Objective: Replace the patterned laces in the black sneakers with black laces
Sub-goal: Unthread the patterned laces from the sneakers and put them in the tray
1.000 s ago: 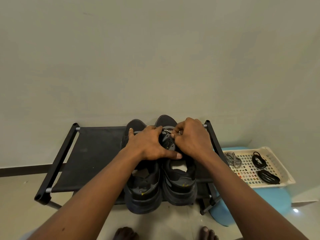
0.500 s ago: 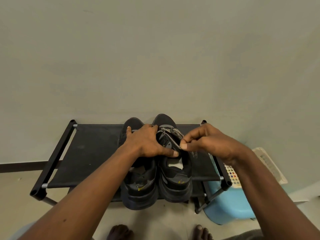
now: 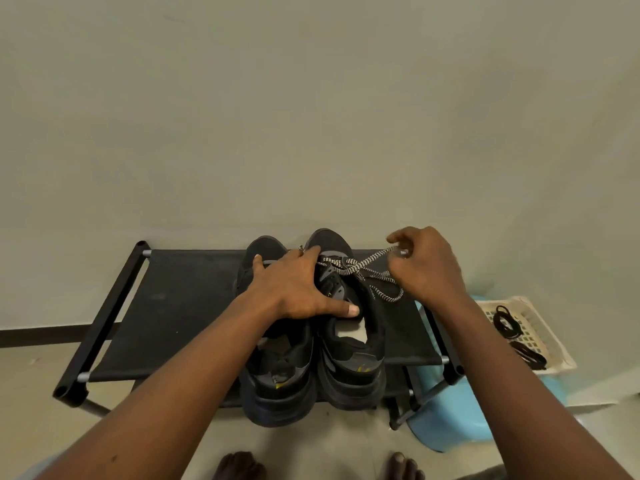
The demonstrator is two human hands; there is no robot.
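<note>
Two black sneakers stand side by side on a black fabric rack (image 3: pixel 180 306), toes toward the wall. My left hand (image 3: pixel 294 289) lies flat across both, its thumb pressing the tongue of the right sneaker (image 3: pixel 353 344); the left sneaker (image 3: pixel 277 375) sits under my wrist. A black-and-white patterned lace (image 3: pixel 363 268) runs from the right sneaker's eyelets out to the right. My right hand (image 3: pixel 426 265) pinches that lace and holds it taut above the rack's right end. Two coiled black laces (image 3: pixel 505 323) lie in a cream basket.
The cream perforated basket (image 3: pixel 550 344) rests on a light blue stool (image 3: pixel 446 431) right of the rack. A plain wall rises directly behind the rack. My bare toes (image 3: pixel 239 467) show on the tiled floor at the bottom.
My right hand has moved up and to the right, drawing the patterned lace farther out of the right sneaker. My left hand stays pressed on the shoes.
</note>
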